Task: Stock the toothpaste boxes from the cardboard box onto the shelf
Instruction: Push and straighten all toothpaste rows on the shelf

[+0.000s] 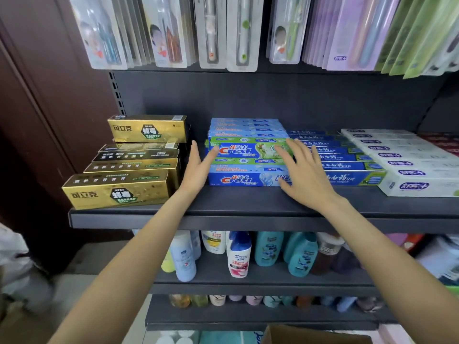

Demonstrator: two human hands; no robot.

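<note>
A stack of blue and green Crest toothpaste boxes (246, 151) sits mid-shelf on the dark shelf (223, 219). My left hand (197, 167) lies flat, fingers straight, against the stack's left end, thumb on the green box. My right hand (304, 175) is spread open over the stack's right end, fingers straight, touching the front faces. Neither hand grips anything. A corner of the cardboard box (313, 335) shows at the bottom edge.
Gold toothpaste boxes (124, 167) are piled left of the Crest stack. Dark blue boxes (342, 157) and white boxes (402, 162) lie to the right. Toothbrush packs (223, 33) hang above. Shampoo bottles (238, 254) fill the shelf below.
</note>
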